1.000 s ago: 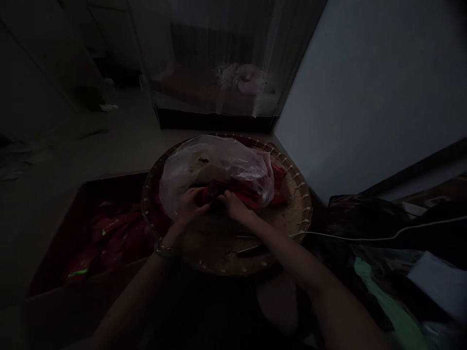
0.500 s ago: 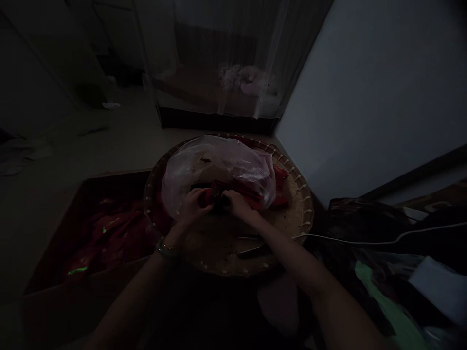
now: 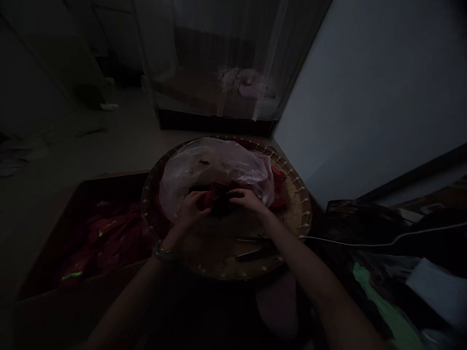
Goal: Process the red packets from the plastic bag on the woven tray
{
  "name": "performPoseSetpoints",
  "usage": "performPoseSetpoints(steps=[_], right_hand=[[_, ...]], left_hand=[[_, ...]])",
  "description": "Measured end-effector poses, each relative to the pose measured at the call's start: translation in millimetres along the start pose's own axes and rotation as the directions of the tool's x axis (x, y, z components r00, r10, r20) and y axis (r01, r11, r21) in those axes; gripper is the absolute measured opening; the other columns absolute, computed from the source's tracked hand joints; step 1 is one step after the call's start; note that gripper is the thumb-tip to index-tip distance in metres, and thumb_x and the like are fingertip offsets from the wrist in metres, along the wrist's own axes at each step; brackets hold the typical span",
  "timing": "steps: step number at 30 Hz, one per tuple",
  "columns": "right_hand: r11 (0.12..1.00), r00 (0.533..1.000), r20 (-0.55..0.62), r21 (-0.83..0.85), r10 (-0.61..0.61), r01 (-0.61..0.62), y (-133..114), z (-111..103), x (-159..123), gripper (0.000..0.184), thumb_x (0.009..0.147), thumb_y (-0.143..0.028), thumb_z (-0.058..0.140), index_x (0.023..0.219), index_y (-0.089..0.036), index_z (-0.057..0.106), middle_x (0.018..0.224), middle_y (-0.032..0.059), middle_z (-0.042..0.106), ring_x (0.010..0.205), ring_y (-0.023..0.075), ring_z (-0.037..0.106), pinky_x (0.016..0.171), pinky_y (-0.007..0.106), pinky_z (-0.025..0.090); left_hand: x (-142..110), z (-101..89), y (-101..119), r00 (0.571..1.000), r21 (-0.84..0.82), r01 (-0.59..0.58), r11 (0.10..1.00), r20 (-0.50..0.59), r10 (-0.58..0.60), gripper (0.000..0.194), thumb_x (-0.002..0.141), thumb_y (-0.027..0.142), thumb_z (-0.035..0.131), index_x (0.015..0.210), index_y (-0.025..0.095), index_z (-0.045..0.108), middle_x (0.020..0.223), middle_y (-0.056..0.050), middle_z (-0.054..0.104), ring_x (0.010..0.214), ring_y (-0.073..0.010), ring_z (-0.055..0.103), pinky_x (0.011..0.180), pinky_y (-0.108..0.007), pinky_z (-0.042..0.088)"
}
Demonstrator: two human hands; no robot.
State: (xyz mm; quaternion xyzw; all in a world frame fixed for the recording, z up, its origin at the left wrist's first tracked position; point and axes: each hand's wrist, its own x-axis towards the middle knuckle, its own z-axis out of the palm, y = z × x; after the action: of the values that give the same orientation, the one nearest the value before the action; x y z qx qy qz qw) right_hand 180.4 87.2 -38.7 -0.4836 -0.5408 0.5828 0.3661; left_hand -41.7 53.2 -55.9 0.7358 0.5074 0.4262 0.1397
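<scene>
Both hands work over a round woven bamboo tray in very dim light. My left hand, with a bracelet on its wrist, is closed on a small red piece, perhaps cloth or paper. Across from it, my right hand has its fingers stretched out and slightly parted, beside the dark side of that piece. Whether its fingertips touch the piece is too dark to make out. Behind the hands a clear plastic bag spreads over the tray. Dark, long-handled tools, maybe scissors, lie near my right forearm.
A box of red items stands at the left, close to the tray. More red pieces lie at the tray's right side. A white cord runs off to the right, above a heap with a green cloth.
My right hand has moved a little to the right, away from the red piece, and its fingers have straightened. My left hand keeps its hold. The view has shifted slightly.
</scene>
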Motion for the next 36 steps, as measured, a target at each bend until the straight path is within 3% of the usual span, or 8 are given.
performPoseSetpoints(steps=[5, 8, 11, 18, 22, 25, 29, 36], right_hand=[[0.986, 0.998, 0.035, 0.159, 0.047, -0.052, -21, -10, -15, 0.039, 0.053, -0.022, 0.075, 0.09, -0.015, 0.064, 0.073, -0.0006, 0.065, 0.058, 0.0109, 0.061, 0.061, 0.025, 0.05], [0.997, 0.997, 0.079, 0.07, -0.024, 0.019, -37, -14, -21, 0.039, 0.055, -0.024, 0.075, 0.091, -0.016, 0.065, 0.077, -0.0006, 0.066, 0.063, 0.0114, 0.061, 0.064, 0.026, 0.051], [0.971, 0.981, 0.13, -0.175, -0.144, 0.165, -54, -11, -25, 0.032, 0.059, -0.02, 0.069, 0.091, -0.016, 0.066, 0.082, 0.0001, 0.067, 0.071, 0.0128, 0.062, 0.067, 0.025, 0.049], [0.579, 0.923, 0.301, -0.719, -0.238, 0.384, -83, 18, -34, 0.032, 0.067, -0.007, 0.059, 0.095, -0.018, 0.068, 0.093, 0.0025, 0.069, 0.085, 0.0157, 0.062, 0.078, 0.025, 0.046], [0.297, 0.937, 0.31, -0.89, -0.158, 0.345, -91, 35, -36, 0.028, 0.07, -0.006, 0.057, 0.095, -0.015, 0.067, 0.094, 0.0093, 0.067, 0.088, 0.021, 0.062, 0.077, 0.028, 0.044], [0.188, 0.948, 0.292, -0.931, -0.128, 0.312, -97, 45, -39, 0.028, 0.075, -0.006, 0.053, 0.098, -0.014, 0.065, 0.097, 0.0118, 0.063, 0.088, 0.0216, 0.061, 0.073, 0.029, 0.044], [0.201, 0.947, 0.286, -0.929, -0.144, 0.311, -96, 49, -39, 0.027, 0.075, -0.007, 0.054, 0.1, -0.015, 0.062, 0.098, 0.0107, 0.06, 0.088, 0.0203, 0.06, 0.073, 0.028, 0.043], [0.407, 0.916, 0.258, -0.835, -0.306, 0.371, -81, 42, -28, 0.037, 0.067, -0.008, 0.062, 0.104, -0.015, 0.058, 0.102, 0.0069, 0.058, 0.091, 0.0171, 0.055, 0.079, 0.028, 0.043]], left_hand=[[-2, 1.5, -3, 0.999, 0.02, 0.02, 1.0, 0.047, -0.021, 0.045, 0.066, 0.024, 0.069, 0.11, 0.019, 0.06, 0.103, -0.007, 0.061, 0.092, -0.0211, 0.06, 0.08, -0.034, 0.049], [-3, 2.0, -1, 0.996, 0.024, 0.029, 0.999, 0.083, -0.03, 0.045, 0.067, 0.024, 0.069, 0.111, 0.021, 0.059, 0.105, -0.006, 0.06, 0.093, -0.0205, 0.059, 0.08, -0.033, 0.049], [-4, 1.3, 2, 0.995, 0.046, 0.024, 0.999, 0.098, -0.029, 0.044, 0.066, 0.024, 0.069, 0.109, 0.02, 0.059, 0.104, -0.006, 0.06, 0.092, -0.0204, 0.059, 0.08, -0.033, 0.049], [-4, 0.6, 7, 0.993, 0.076, 0.013, 0.997, 0.116, -0.022, 0.043, 0.067, 0.025, 0.07, 0.109, 0.021, 0.059, 0.103, -0.005, 0.06, 0.093, -0.0206, 0.058, 0.079, -0.032, 0.048], [-5, 4.1, 4, 0.994, 0.069, -0.002, 0.998, 0.112, -0.005, 0.044, 0.066, 0.025, 0.071, 0.108, 0.021, 0.06, 0.102, -0.005, 0.06, 0.091, -0.0199, 0.058, 0.078, -0.032, 0.048], [-6, 6.3, 2, 0.996, 0.064, -0.007, 0.998, 0.089, 0.001, 0.042, 0.067, 0.026, 0.07, 0.107, 0.023, 0.06, 0.1, -0.005, 0.06, 0.09, -0.0192, 0.058, 0.078, -0.032, 0.049], [-6, 6.3, 2, 0.995, 0.064, -0.02, 0.998, 0.096, 0.014, 0.045, 0.065, 0.024, 0.072, 0.108, 0.023, 0.059, 0.099, -0.005, 0.06, 0.09, -0.0195, 0.058, 0.077, -0.032, 0.049], [-6, 4.6, 2, 0.993, 0.095, 0.037, 0.995, 0.107, -0.047, 0.047, 0.064, 0.025, 0.072, 0.109, 0.022, 0.058, 0.1, -0.005, 0.059, 0.09, -0.0201, 0.058, 0.076, -0.032, 0.048]])
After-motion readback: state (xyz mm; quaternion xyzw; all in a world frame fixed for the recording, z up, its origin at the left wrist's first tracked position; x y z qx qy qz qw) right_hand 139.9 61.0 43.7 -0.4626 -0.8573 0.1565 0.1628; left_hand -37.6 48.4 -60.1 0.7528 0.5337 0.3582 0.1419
